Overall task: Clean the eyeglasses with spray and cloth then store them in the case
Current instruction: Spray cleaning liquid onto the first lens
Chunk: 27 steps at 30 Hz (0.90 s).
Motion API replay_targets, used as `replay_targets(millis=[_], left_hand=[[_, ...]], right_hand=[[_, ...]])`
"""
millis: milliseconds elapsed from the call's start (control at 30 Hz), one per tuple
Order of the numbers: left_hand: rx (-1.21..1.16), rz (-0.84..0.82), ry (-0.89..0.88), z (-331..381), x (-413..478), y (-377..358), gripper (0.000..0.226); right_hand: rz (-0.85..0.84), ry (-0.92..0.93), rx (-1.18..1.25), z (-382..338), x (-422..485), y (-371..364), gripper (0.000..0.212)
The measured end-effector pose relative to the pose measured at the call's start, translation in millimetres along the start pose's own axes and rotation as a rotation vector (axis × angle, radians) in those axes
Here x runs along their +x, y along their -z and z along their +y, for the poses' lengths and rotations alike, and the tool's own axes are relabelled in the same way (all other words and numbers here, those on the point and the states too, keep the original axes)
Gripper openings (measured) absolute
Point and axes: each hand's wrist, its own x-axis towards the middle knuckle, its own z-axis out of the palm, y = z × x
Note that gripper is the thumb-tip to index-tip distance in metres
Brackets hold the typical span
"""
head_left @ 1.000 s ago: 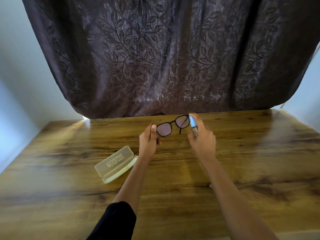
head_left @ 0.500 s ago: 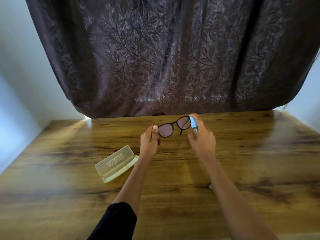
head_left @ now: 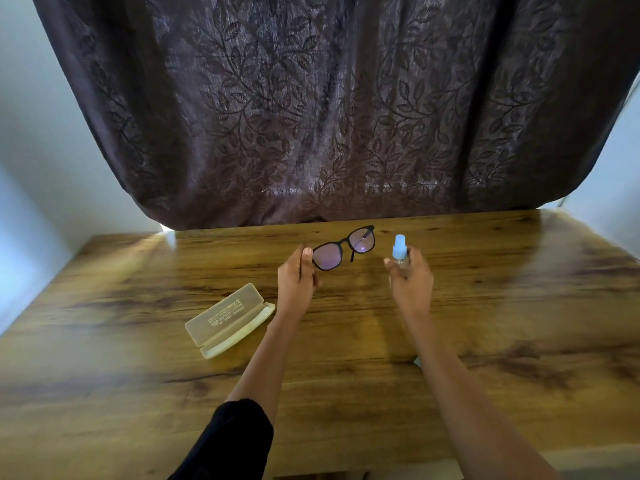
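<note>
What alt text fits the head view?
A person's left hand holds black glasses by one end above a wooden table, while the right hand holds a blue-capped spray bottle beside them. A pale case lies on the table to the left; a dark curtain hangs behind.

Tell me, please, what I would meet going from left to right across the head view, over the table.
Case → left hand → eyeglasses, held by that hand → spray bottle, gripped in the right hand.
</note>
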Motion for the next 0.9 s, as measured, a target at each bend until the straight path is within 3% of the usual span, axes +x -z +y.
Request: replay_targets(millis=[133,400,900], left_hand=[[0.007,-0.013,0.007,-2,-1,-1,0.034],[0.031,-0.021,-0.002,-8,-3,0,0.033],[0.056,-0.029,-0.023,-16,-5,4,0.032]], right_hand=[[0.014,-0.098,-0.052,7,-5,0,0.044],[-0.026,-0.248,-0.081,19,-6,1,0.046],[-0.081,-0.317,-0.155,20,-15,-1,0.048]])
